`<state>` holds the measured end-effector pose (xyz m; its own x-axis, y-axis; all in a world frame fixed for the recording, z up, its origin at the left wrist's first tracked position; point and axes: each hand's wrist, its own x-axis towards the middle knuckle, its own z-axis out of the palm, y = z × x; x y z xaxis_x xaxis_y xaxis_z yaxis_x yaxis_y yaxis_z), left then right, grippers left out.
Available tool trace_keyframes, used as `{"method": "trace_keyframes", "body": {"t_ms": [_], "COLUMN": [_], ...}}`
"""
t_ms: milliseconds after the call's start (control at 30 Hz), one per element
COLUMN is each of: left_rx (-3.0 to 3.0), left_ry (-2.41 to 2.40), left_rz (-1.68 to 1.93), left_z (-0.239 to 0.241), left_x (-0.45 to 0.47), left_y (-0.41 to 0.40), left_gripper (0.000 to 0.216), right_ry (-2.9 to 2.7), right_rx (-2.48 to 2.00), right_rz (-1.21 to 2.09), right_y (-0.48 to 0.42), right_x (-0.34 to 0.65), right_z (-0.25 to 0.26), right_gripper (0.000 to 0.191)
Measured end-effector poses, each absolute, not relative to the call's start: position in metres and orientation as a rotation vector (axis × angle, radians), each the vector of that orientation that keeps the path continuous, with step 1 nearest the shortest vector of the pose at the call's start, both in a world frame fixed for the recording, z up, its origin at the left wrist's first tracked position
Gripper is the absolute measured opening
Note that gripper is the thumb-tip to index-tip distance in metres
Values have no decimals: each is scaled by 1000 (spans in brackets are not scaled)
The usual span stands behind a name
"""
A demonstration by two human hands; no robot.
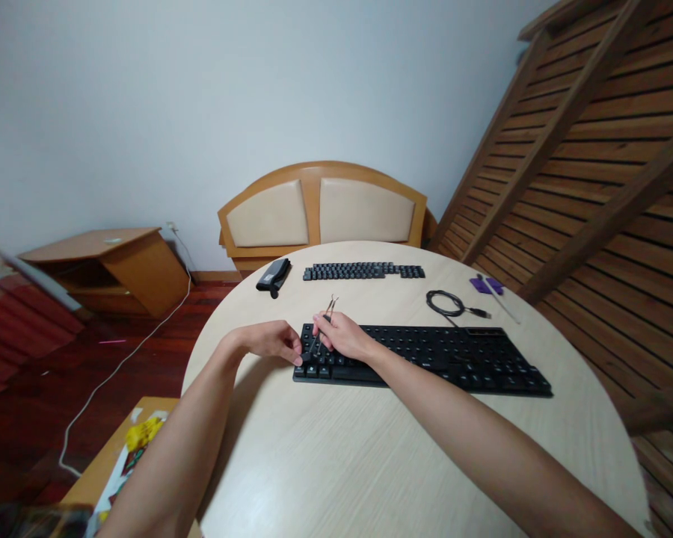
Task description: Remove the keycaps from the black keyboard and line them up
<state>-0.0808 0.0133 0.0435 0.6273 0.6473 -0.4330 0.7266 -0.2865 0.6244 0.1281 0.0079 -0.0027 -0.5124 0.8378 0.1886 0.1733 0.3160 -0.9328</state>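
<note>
The right hand point(343, 338) rests on the left end of the black keyboard point(443, 357), fingers closed around a wire keycap puller point(330, 308) whose thin metal end sticks up past the knuckles, away from the person. Just beside it, the left hand point(270, 341) has its fingertips drawn together against the keyboard's left edge; whether they pinch anything cannot be told. The rest of the keyboard stretches away beyond the right wrist. Farther out from both hands lies a row of loose keycaps point(364, 271), with a black pouch point(274, 276) beyond the left hand and a coiled cable point(447, 302) beyond the right forearm, all on the round table point(325, 463).
</note>
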Motion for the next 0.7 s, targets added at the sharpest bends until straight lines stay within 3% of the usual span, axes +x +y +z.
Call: {"method": "trace_keyframes", "body": {"t_ms": [367, 700], "left_rx": [1920, 2182], "left_ry": [1110, 1471], "left_rz": [51, 709], "left_z": [39, 5], "left_x": [-91, -96], "left_y": [19, 53], "left_gripper": [40, 43], "right_ry": [-1681, -1719], "right_rx": [-940, -939], "right_rz": [1171, 1186], "right_y": [16, 14], "right_x": [126, 125], "right_z": [-9, -11], "right_gripper": [39, 39]}}
